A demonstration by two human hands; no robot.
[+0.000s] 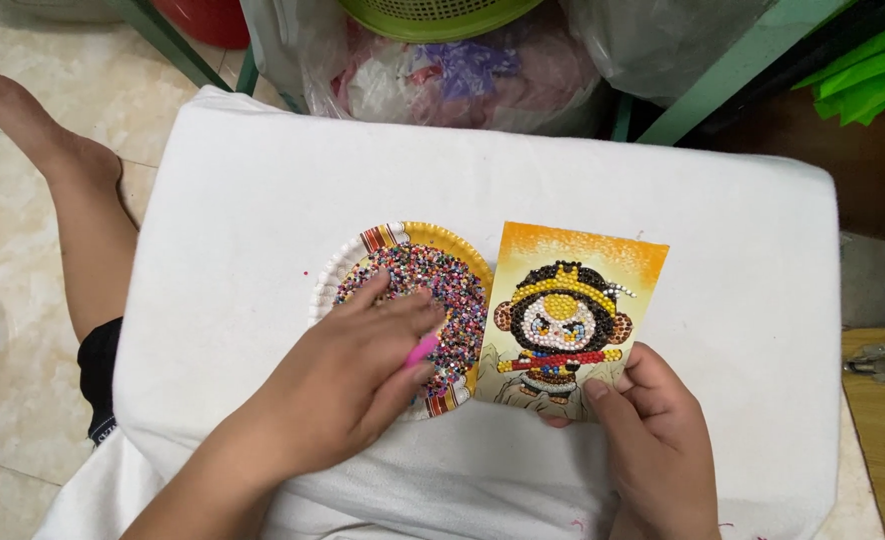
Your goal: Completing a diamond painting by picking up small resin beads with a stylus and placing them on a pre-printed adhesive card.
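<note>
My left hand (348, 385) grips a pink plastic pen (422, 350) over the bead-filled paper plate (418, 305) on the white cushion (263, 200), picking beads, while my right hand (653, 440) pinches the orange bead-picture card (568, 310) steady.

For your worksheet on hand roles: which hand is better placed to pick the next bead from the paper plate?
The left hand. It holds the pink pen directly over the beads in the paper plate, while the right hand is busy pinning the bead picture card at its lower edge.
</note>
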